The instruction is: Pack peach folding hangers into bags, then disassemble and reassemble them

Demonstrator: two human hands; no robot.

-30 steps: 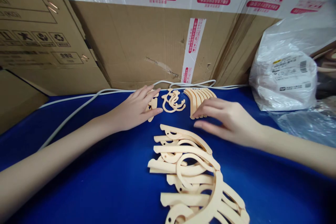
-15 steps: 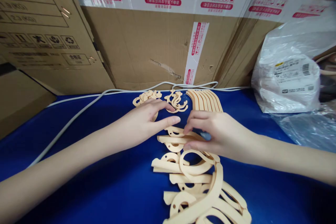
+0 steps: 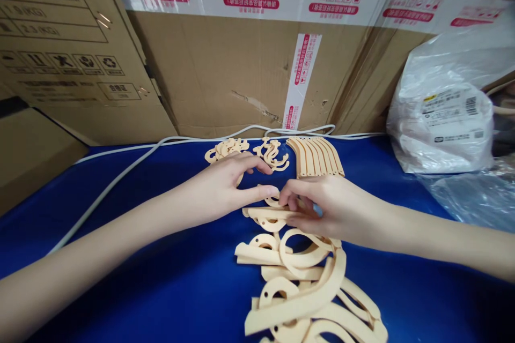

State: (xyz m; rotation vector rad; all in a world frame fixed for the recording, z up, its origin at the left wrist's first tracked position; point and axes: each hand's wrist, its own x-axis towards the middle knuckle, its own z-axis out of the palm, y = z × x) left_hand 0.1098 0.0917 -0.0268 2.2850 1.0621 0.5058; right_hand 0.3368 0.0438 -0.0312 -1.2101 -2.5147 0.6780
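My left hand point(image 3: 231, 179) hovers at the far end of a pile of beige plastic hanger parts point(image 3: 298, 308), thumb and index finger apart, with nothing between them. My right hand point(image 3: 316, 203) is closed on a beige hanger part point(image 3: 263, 214) at the top of that pile; its fingertips curl down over the piece, partly hiding it. The pile holds curved arms and rounded loops with small holes, overlapping one another. Behind my hands lie a heap of small flat beige pieces point(image 3: 227, 148) and a heap of small hooks point(image 3: 277, 159). A neat row of curved arms point(image 3: 319, 158) sits beyond my right hand.
A blue surface point(image 3: 161, 289) carries everything. Cardboard boxes point(image 3: 225, 69) wall off the back and left. A white cable point(image 3: 108, 185) runs along the back and down the left. At right stand a white plastic bag point(image 3: 442, 118) and crumpled clear film point(image 3: 454, 198).
The fingers of my right hand have curled further, down onto the pile's top piece. A curved arm near the front of the pile has shifted slightly. My left hand stays nearly in place.
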